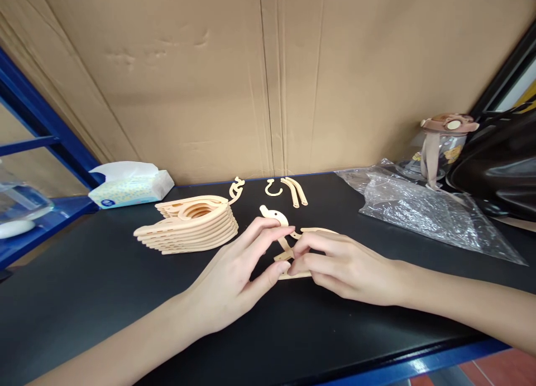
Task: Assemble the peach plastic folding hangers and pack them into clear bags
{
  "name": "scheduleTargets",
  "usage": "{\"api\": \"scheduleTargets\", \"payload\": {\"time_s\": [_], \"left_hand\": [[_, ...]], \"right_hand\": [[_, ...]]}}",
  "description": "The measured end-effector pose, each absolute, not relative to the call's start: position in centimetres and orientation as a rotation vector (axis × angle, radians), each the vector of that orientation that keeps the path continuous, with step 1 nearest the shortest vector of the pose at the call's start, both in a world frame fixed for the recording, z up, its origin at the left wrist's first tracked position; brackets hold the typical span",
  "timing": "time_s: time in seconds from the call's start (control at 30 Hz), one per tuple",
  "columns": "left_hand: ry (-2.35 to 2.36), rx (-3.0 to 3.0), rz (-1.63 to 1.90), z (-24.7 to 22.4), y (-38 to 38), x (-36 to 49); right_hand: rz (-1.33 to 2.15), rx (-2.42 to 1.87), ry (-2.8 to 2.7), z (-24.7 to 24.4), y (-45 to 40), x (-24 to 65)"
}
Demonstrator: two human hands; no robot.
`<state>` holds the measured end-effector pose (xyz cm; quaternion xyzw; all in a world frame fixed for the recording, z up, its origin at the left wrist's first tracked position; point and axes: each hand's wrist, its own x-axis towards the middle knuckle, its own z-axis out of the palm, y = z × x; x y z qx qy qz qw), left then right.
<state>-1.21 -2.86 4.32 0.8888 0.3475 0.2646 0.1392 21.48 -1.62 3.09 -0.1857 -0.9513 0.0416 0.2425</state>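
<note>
Near the middle of the black table [251, 330], my left hand [245, 263] has its fingers bent round a beige hanger piece [276, 214] with a rounded, holed end, thumb and fingertips on it. My right hand [347, 263] pinches the lower part of the same piece, where flat beige parts cross. Another beige curved strip [320, 229] shows just behind my right fingers. To the left lies a stack of beige folding hangers [196, 229]. Beyond my hands are a loose hook [274, 190], two curved strips [295, 193] and a small bundle of beige parts [237, 190].
A tissue pack [130, 186] stands at the back left by a blue metal frame [31, 101]. At the right lie crumpled clear plastic bags [427, 213], with a strapped bottle [446, 146] and a black bag [502, 157] behind. A cardboard wall [188, 84] closes the back.
</note>
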Motion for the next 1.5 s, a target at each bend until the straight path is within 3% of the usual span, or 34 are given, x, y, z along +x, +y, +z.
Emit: {"api": "scheduleTargets", "payload": {"time_s": [0.4,0.9,1.5], "left_hand": [[1.096,2.659,0.767,3.91,-2.43,-1.32],[1.200,2.482,0.841,3.64,-2.15,-1.29],[1.232,2.397,0.704,3.42,-2.00,-1.50]], "right_hand": [[0.084,-0.552,-2.535,3.04,-1.51,21.51],[-0.494,-0.607,-2.311,3.30,-1.32,21.79],[-0.468,-0.786,-2.386,3.40,-0.98,21.76]]}}
